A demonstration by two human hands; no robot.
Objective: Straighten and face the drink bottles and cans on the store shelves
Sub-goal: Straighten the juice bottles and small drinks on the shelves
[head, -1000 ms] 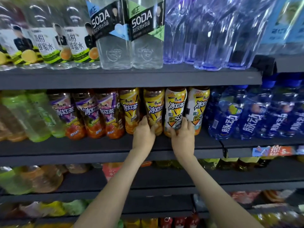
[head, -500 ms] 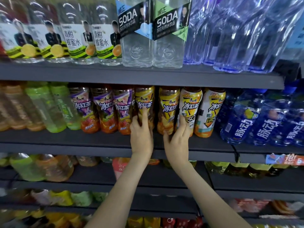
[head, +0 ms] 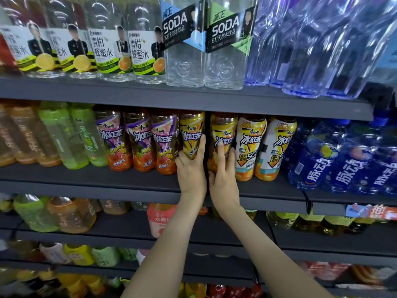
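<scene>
Your left hand (head: 191,171) grips the left yellow iced tea bottle (head: 191,130) low on its body, thumb on the bottle's left side and fingers (head: 201,145) running up its right edge. Your right hand (head: 224,177) lies just beside it, nearly touching it at the wrist. Its fingers are spread and fairly straight against the front of the right yellow iced tea bottle (head: 224,127), with the index finger pointing up over the label. Both bottles stand upright, side by side on the middle shelf (head: 279,190), with a narrow dark gap between them. The purple-label bottles (head: 163,138) are directly to their left and the white-label bottles (head: 250,147) directly to their right. Further right on that shelf stand blue bottles (head: 318,162). The soda bottles (head: 184,39) are on the shelf above, over your hands.
</scene>
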